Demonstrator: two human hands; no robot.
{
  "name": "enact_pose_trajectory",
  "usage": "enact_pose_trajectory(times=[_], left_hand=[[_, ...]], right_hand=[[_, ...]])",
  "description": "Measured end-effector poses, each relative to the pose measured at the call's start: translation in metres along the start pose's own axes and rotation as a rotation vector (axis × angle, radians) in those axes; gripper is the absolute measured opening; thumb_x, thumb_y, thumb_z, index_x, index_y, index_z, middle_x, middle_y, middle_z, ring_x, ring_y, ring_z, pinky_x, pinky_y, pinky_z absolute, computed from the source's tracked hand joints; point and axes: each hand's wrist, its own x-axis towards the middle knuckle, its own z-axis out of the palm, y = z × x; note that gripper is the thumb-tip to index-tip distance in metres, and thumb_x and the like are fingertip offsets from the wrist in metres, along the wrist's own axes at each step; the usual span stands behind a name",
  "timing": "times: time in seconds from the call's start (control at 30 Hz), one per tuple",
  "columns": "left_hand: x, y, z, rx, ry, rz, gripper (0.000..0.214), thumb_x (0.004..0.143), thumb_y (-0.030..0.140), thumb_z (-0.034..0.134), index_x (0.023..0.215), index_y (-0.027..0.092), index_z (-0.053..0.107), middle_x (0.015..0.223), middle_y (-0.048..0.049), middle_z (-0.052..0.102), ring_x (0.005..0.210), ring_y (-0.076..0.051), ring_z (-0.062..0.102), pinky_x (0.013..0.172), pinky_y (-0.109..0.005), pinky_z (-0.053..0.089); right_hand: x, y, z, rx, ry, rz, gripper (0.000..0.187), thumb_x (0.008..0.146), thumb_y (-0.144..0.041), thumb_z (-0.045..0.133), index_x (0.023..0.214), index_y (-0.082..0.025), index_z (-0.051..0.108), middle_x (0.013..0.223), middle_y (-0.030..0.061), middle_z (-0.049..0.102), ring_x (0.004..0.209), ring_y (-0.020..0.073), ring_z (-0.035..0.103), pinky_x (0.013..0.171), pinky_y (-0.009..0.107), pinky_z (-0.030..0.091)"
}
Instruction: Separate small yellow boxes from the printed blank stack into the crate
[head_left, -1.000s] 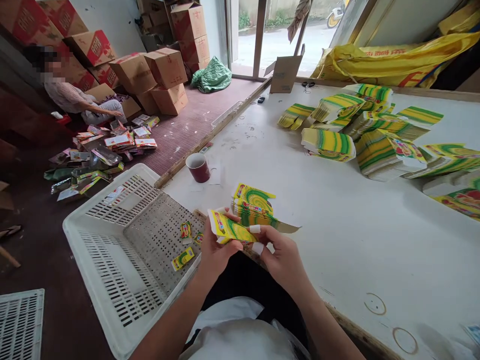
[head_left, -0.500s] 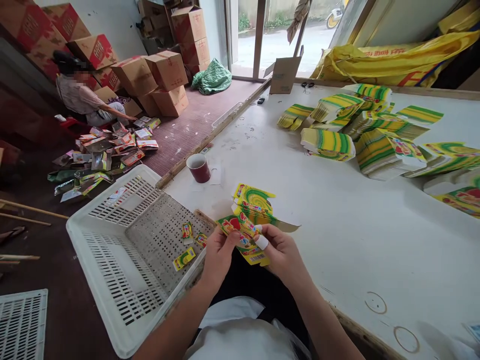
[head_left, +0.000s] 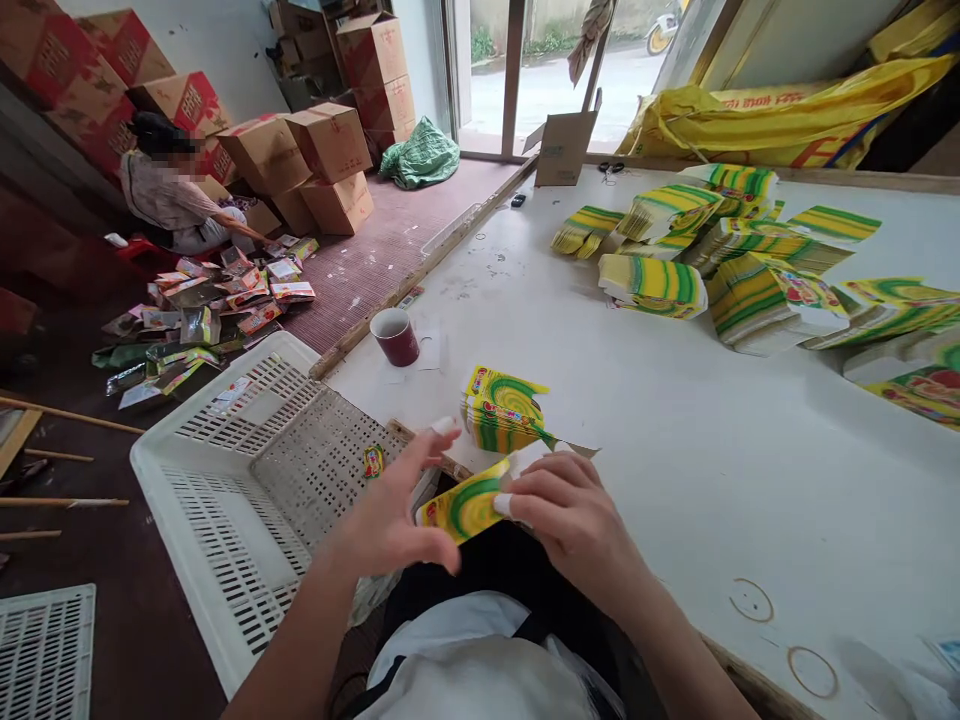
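Head view. Right hand [head_left: 577,520] pinched on one small yellow-green carton [head_left: 469,505], held low over my lap at 6 o'clock, off the table [head_left: 675,480] edge, probably so both ends are free. Left hand [head_left: 386,525] spread open at the carton's left end; contact unclear. Flat stack [head_left: 506,410] of like cartons lies just beyond the hands at 12 o'clock, close for reach. White crate [head_left: 225,480] at 9 o'clock, beside my knee. More piles [head_left: 750,285] at 2 o'clock, well apart.

No legible print, even on carton [head_left: 469,508].
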Motion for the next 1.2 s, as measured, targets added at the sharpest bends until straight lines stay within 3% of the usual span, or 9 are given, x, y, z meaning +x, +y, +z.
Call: enact_pose_trajectory(times=[0.1, 0.23, 0.37, 0.47, 0.53, 0.63, 0.73, 0.97, 1.2], left_hand=[[0.001, 0.005, 0.018, 0.249, -0.128, -0.093, 0.075, 0.06, 0.043, 0.086, 0.126, 0.023, 0.057, 0.112, -0.0089, 0.071, 0.1, -0.03, 0.068, 0.086, -0.041, 0.055], [0.002, -0.006, 0.044, 0.353, 0.019, -0.102, 0.056, 0.072, 0.032, 0.074, 0.122, 0.023, 0.051, 0.096, -0.0041, 0.07, 0.085, -0.025, 0.068, 0.074, -0.035, 0.054], [0.0, -0.013, 0.056, 0.431, 0.05, -0.021, 0.068, 0.072, 0.031, 0.074, 0.131, 0.023, 0.042, 0.105, -0.0086, 0.068, 0.095, -0.029, 0.067, 0.079, -0.04, 0.054], [-0.002, -0.015, 0.06, 0.404, -0.006, 0.119, 0.059, 0.075, 0.029, 0.071, 0.126, 0.024, 0.043, 0.12, -0.0121, 0.063, 0.106, -0.029, 0.065, 0.085, -0.04, 0.054], [-0.002, -0.015, 0.061, 0.39, -0.003, 0.167, 0.054, 0.074, 0.025, 0.07, 0.121, 0.024, 0.044, 0.125, -0.0126, 0.061, 0.108, -0.029, 0.065, 0.086, -0.039, 0.054], [-0.001, -0.017, 0.059, 0.427, 0.034, 0.067, 0.053, 0.072, 0.023, 0.067, 0.119, 0.024, 0.041, 0.103, -0.0072, 0.066, 0.091, -0.027, 0.068, 0.074, -0.037, 0.055], [0.003, -0.019, 0.059, 0.463, 0.017, -0.025, 0.055, 0.07, 0.022, 0.065, 0.118, 0.022, 0.039, 0.086, -0.0036, 0.065, 0.077, -0.027, 0.067, 0.066, -0.038, 0.054], [0.005, -0.02, 0.063, 0.475, 0.145, 0.023, 0.057, 0.069, 0.016, 0.063, 0.12, 0.019, 0.037, 0.115, -0.014, 0.058, 0.106, -0.03, 0.061, 0.086, -0.048, 0.053], [0.004, -0.015, 0.046, 0.593, 0.092, 0.009, 0.04, 0.071, 0.026, 0.069, 0.107, 0.019, 0.054, 0.101, -0.0094, 0.067, 0.098, -0.029, 0.065, 0.086, -0.044, 0.054]], right_hand=[[0.0, -0.007, 0.007, -0.03, 0.043, -0.04, 0.026, 0.093, -0.012, 0.052, 0.099, -0.032, 0.067, 0.107, -0.002, 0.074, 0.111, 0.0208, 0.062, 0.114, 0.049, 0.031], [-0.003, -0.008, 0.015, 0.209, 0.321, 0.335, 0.054, 0.091, -0.031, 0.06, 0.142, -0.028, 0.042, 0.148, 0.0121, 0.047, 0.138, 0.0297, 0.043, 0.112, 0.055, 0.037], [-0.003, -0.006, 0.025, 0.826, 0.088, 0.695, 0.051, 0.094, -0.052, 0.052, 0.135, -0.023, 0.055, 0.125, 0.0128, 0.067, 0.116, 0.0304, 0.063, 0.092, 0.046, 0.057], [-0.002, -0.005, 0.033, 1.01, -0.003, 0.802, 0.05, 0.088, -0.061, 0.057, 0.121, -0.024, 0.067, 0.11, 0.0098, 0.073, 0.11, 0.0305, 0.066, 0.092, 0.048, 0.057], [-0.002, -0.005, 0.036, 0.985, 0.029, 0.795, 0.052, 0.086, -0.063, 0.06, 0.121, -0.027, 0.068, 0.114, 0.0088, 0.072, 0.113, 0.0295, 0.065, 0.097, 0.048, 0.054], [-0.004, -0.006, 0.036, 0.93, 0.023, 0.669, 0.054, 0.09, -0.064, 0.054, 0.128, -0.027, 0.064, 0.123, 0.0095, 0.069, 0.116, 0.0285, 0.064, 0.101, 0.047, 0.052], [-0.01, -0.008, 0.039, 0.738, 0.037, 0.475, 0.047, 0.097, -0.046, 0.05, 0.139, -0.027, 0.054, 0.136, 0.0102, 0.062, 0.127, 0.0266, 0.057, 0.106, 0.044, 0.048], [-0.019, 0.005, 0.043, 0.418, 0.18, 0.324, 0.047, 0.09, -0.007, 0.049, 0.128, -0.029, 0.064, 0.132, 0.0081, 0.064, 0.117, 0.0205, 0.065, 0.095, 0.033, 0.057], [-0.022, 0.02, 0.041, 0.253, 0.018, 0.181, 0.041, 0.095, -0.011, 0.046, 0.129, -0.027, 0.061, 0.148, 0.0137, 0.049, 0.132, 0.0259, 0.053, 0.099, 0.039, 0.055]])
